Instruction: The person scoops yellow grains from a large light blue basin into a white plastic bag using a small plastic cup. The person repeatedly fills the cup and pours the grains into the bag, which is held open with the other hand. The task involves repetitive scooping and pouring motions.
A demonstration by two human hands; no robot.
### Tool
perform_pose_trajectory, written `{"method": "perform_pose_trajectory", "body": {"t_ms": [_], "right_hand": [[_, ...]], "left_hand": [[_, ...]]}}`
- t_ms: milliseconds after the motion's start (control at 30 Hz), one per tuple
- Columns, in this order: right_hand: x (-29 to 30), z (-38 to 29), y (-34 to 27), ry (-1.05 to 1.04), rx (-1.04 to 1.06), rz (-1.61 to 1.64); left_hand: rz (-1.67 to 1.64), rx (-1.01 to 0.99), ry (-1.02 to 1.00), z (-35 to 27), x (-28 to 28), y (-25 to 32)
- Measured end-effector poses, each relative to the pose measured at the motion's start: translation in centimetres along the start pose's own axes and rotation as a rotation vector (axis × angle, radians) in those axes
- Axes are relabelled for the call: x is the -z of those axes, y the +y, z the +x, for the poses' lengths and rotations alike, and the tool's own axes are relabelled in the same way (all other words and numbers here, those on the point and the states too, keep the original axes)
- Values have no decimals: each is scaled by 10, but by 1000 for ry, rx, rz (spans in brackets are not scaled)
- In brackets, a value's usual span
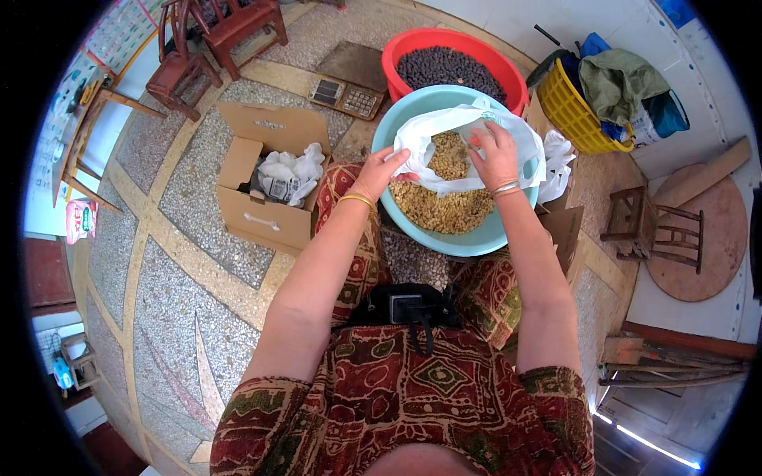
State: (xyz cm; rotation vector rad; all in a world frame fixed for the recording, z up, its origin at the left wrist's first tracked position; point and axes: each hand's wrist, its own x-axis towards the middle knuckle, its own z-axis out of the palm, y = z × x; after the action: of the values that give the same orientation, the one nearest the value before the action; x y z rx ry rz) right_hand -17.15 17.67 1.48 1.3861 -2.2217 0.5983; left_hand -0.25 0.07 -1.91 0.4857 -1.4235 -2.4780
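A light blue plastic basin [387,224] in front of me holds many small yellow-brown pieces [443,208]. Over it a white plastic bag [437,122] lies spread with its mouth toward me, and more of the same pieces show inside. My left hand [381,172] grips the bag's rim at the left between thumb and fingers. At the bag's right side is my right hand [495,156], fingers spread and bent over the opening; a small orange-red thing shows by its fingertips, and whether the hand holds it is unclear.
Behind the basin stands a red basin [396,44] of dark round pieces, beside a platform scale [345,98]. An open cardboard box [262,217] with white bags is at the left. To the right are another white bag [556,166], a cardboard box [562,238] and a yellow basket [559,98].
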Motion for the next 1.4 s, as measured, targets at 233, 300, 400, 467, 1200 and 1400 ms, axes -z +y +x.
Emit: {"method": "perform_pose_trajectory", "body": {"t_ms": [233, 300, 400, 467, 1200, 1400], "right_hand": [[14, -33, 1, 126, -393, 397], [20, -53, -2, 21, -532, 487], [11, -84, 4, -174, -546, 510], [3, -103, 9, -308, -517, 466], [-66, -111, 17, -865, -626, 354], [-52, -101, 14, -720, -645, 360]], "left_hand": [[18, 17, -9, 3, 4, -3], [21, 23, -4, 3, 5, -4], [46, 35, -21, 7, 6, -5], [78, 51, -29, 9, 9, -7], [81, 12, -1, -4, -4, 4], [106, 66, 8, -2, -2, 3]]}}
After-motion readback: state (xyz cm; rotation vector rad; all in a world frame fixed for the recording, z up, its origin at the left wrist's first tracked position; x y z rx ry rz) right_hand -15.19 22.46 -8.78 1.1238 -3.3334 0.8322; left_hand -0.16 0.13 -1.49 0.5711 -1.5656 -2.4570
